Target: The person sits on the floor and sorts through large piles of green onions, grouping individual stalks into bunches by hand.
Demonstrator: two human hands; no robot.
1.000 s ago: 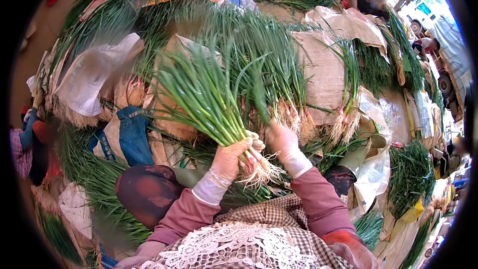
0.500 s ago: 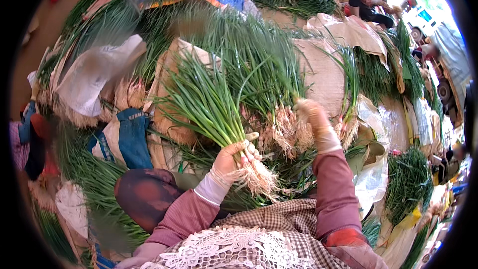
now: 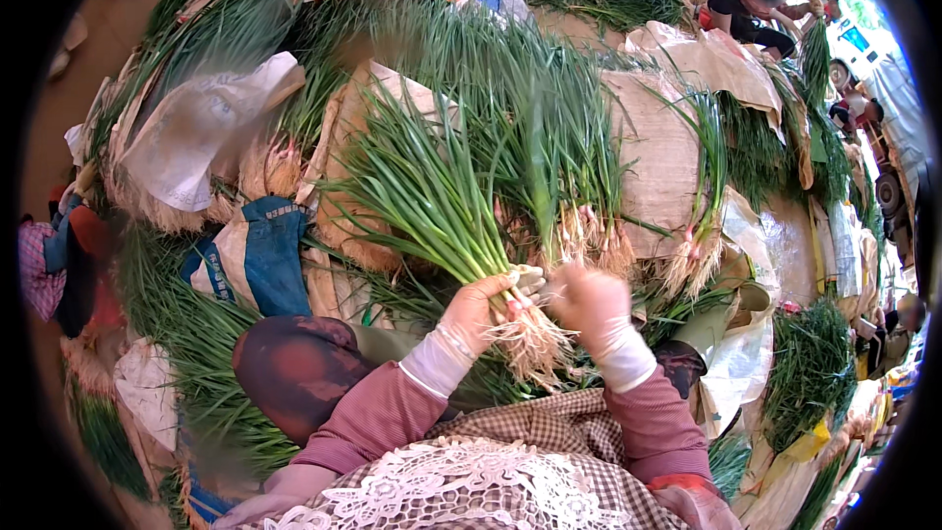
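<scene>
My left hand (image 3: 474, 314), in a pale glove, is closed round the lower stems of a bunch of green onions (image 3: 437, 206). Their long leaves fan up to the left, and the pinkish white ends and stringy roots hang out past my fingers. Close beside those roots is my right hand (image 3: 594, 309), also gloved; motion smears its fingers, so I cannot make out whether it grips anything. Just beyond both hands lies a heap of loose green onions (image 3: 584, 157), roots toward me, partly hidden behind the bunch.
A tan woven sack (image 3: 659, 132) lies to the right of the heap, with a few onions (image 3: 699, 206) beside it. To the left are a blue and white sack (image 3: 270, 260) and a white sack (image 3: 211, 137). Another person (image 3: 756, 5) sits at the far right.
My right hand has come back from the heap toward my left hand, moving down and slightly left. The bunch stays in my left hand. The whole view has shifted slightly.
</scene>
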